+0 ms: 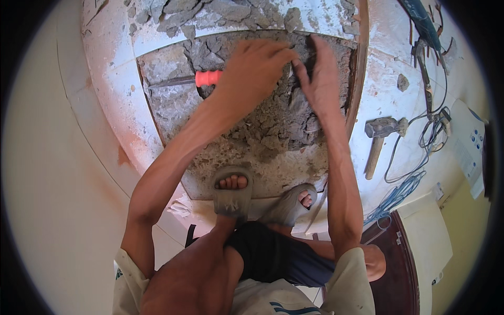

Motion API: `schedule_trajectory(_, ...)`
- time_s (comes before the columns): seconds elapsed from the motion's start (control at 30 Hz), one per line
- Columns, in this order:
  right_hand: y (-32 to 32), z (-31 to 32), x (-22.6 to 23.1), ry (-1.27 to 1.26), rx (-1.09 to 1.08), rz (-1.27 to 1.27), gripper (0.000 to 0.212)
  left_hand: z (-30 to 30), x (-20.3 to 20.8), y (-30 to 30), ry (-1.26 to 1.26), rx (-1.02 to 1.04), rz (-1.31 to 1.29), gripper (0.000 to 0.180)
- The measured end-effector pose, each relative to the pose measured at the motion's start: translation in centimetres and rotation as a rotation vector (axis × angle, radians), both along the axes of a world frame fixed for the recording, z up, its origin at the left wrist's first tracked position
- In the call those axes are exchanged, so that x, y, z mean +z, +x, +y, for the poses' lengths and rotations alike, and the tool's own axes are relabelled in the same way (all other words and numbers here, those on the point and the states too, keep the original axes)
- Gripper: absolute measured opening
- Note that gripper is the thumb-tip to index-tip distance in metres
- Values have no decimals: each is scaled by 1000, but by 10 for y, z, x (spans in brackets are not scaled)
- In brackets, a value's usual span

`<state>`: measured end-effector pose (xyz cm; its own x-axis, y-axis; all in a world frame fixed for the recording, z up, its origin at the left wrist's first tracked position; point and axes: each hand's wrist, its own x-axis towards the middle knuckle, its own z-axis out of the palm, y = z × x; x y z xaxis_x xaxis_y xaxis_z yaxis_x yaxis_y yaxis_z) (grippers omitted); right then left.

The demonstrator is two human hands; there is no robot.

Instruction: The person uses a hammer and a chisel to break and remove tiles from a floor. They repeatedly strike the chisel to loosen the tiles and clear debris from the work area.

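Note:
My left hand reaches over broken grey mortar in a rectangular opening among white tiles. Its fingers bend downward, and the back of the hand hides what lies beneath them. To the right, my right hand is low over the same rubble, thumb and fingers apart, slightly blurred. The fingertips of my left hand come close to the right thumb. A chisel-like tool with a red-orange grip lies on the rubble beside my left wrist, its dark shaft pointing left; the wrist partly hides the grip.
Mortar chunks are heaped on the tiles beyond the opening. On the right lie a hammer, a power tool, a dark cable and blue coiled cord. My sandalled feet stand at the opening's near edge.

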<state>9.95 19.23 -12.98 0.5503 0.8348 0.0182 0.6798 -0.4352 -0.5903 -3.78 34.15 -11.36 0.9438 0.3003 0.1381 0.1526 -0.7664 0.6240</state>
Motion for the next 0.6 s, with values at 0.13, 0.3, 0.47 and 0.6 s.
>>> schedule_trajectory(0.13,-44,-16,21,-118,43,308,49,-14,-29,14,21,-92,30,49)
schedule_trajectory(0.3,-33,-31,58,-484,-12,869,57,-25,-43,7,380,-229,263,47)
schedule_trajectory(0.47,-1,-38,13,-188,56,-1,55,-39,-26,-4,464,-221,278,49)
schedule_trajectory(0.6,-37,-64,16,-216,92,-11,52,-35,-26,-3,470,-217,310,50)
